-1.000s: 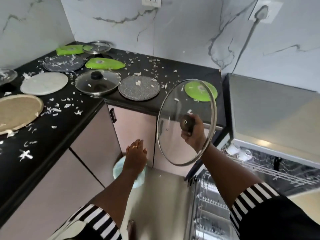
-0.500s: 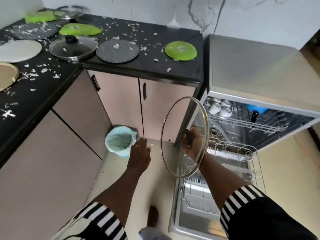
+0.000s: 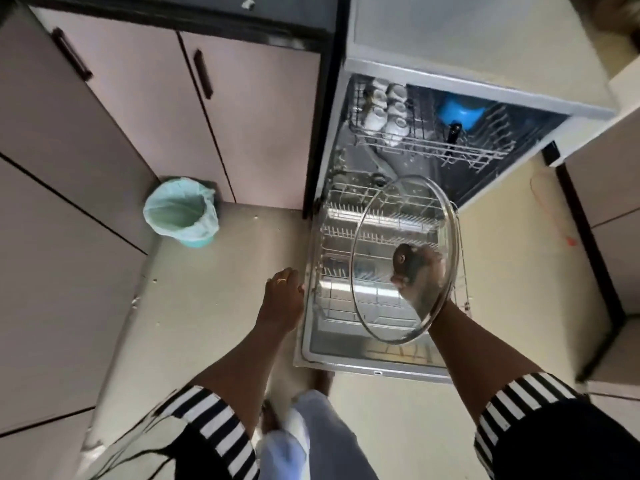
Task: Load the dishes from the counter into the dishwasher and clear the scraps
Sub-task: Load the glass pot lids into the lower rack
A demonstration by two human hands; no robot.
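Head view: the right hand (image 3: 420,277) gripped the glass lid (image 3: 377,216) by its knob (image 3: 401,259), fingers curled around it. The lid was tilted above the lower rack (image 3: 334,237) of the dishwasher (image 3: 450,36). The left hand (image 3: 282,296) hung just beside the rack, fingers loose.

The right hand (image 3: 420,278) holds a glass lid (image 3: 377,237) by its knob (image 3: 401,259) over the dishwasher's lower rack (image 3: 332,233), left hand (image 3: 281,296) relaxed alongside.

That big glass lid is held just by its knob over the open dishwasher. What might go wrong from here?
The right hand grips only the knob, so the wide glass lid might swing or slip and strike the wire tines of the lower rack. The open door lies low by the person's feet, so a step forward may catch it.
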